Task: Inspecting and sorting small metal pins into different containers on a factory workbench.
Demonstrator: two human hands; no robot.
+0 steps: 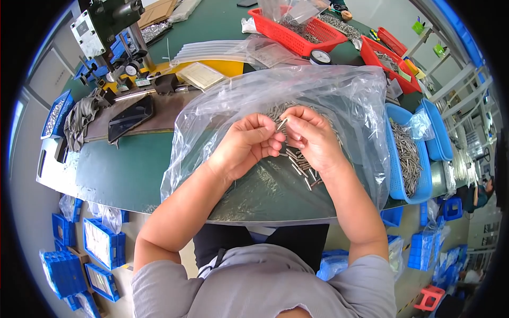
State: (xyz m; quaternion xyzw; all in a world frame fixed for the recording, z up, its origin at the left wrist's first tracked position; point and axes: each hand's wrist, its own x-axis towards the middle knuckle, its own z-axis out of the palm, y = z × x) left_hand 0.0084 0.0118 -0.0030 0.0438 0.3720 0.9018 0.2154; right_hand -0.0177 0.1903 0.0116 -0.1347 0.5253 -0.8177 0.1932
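Note:
Both hands meet above a clear plastic bag (212,132) spread on the green table. Between the fingertips of my right hand (313,137) is a small metal pin (282,124), pinched at an upward tilt. My left hand (245,142) is closed beside it, thumb and forefinger at the pin's lower end; whether it also grips a pin of its own I cannot make out. Loose metal pins (301,165) lie in a heap on the plastic under and behind my hands, partly hidden by them.
At the right stands a blue basket (393,183) of metal pins. Red baskets (289,41) line the back, near a round dial gauge (320,56). A black phone (131,117) lies at left below a bench press (98,34). Blue crates (104,244) stand on the floor.

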